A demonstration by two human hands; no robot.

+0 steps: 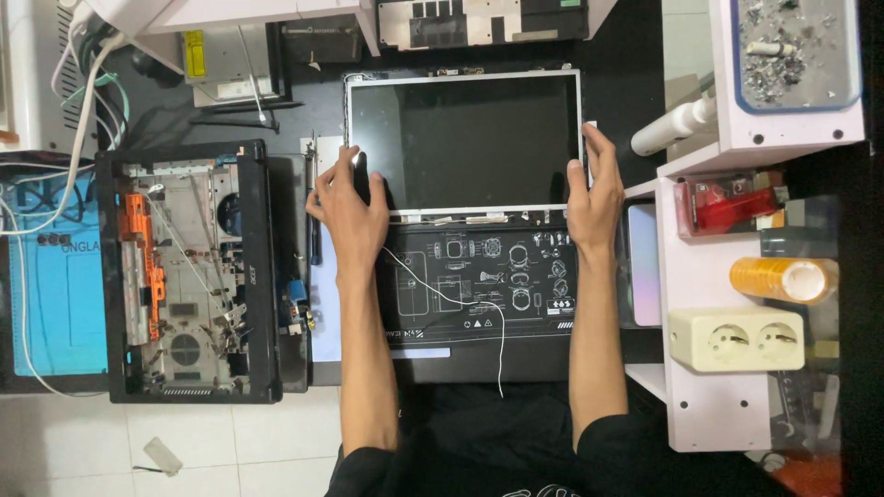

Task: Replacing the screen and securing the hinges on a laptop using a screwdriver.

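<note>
Bare screen panel [465, 143] lies flat on the black mat [479, 294], left hand [350, 207] and right hand [594, 198] gripping its side edges; gutted laptop base [189, 271] beside, cable [460, 304] trailing, reassembly nowhere near done.

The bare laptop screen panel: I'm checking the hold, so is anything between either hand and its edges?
Nothing visible. The left hand rests on the left edge of the dark rectangular laptop screen panel, and the right hand grips its right edge directly.
</note>
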